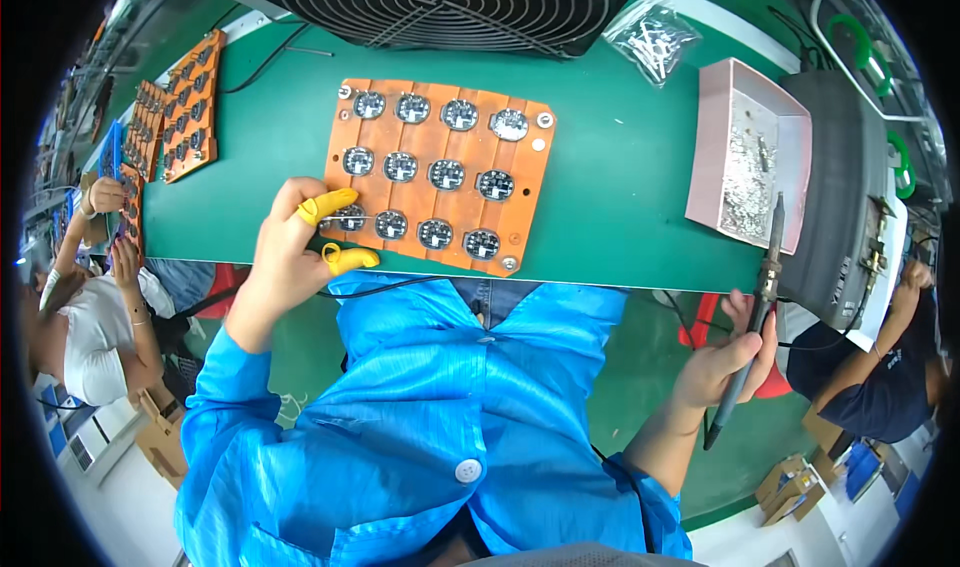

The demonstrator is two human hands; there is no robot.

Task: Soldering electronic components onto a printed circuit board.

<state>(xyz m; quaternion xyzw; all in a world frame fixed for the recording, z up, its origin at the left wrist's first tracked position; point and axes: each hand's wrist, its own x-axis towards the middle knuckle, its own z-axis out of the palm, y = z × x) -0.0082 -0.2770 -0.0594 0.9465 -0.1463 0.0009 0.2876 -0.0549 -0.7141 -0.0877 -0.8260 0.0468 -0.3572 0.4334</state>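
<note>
Tray (pixel 427 139): orange, lying on the green desk (pixel 610 197) in front of the person, its near edge close to the desk's front edge.
Round boards (pixel 445 175): twelve small dark discs with circuitry, seated in the tray in three rows of four.
Left hand (pixel 280 252): at the tray's near left corner, yellow finger cots (pixel 328 205) on two digits; a thin silvery strip shows by the fingertips, but I cannot tell whether this grip is closed on it.
Right hand (pixel 725 367): out in front of the desk's edge, grip wrapped around the handle of a soldering iron.
Soldering iron (pixel 768 282): slanted, tip pointing away from the person, overlapping the pink box in this view; contact cannot be told.
Pink box (pixel 709 152): on the desk's right side, open, with silvery bits inside.
Clear bag (pixel 652 42): behind the tray to the right, holding white pieces.
Fan (pixel 450 2): black, wire-guarded, beyond the tray.
Other trays (pixel 192 117): orange, filled with dark parts, toward the left.
Co-workers: one at each side.
</note>
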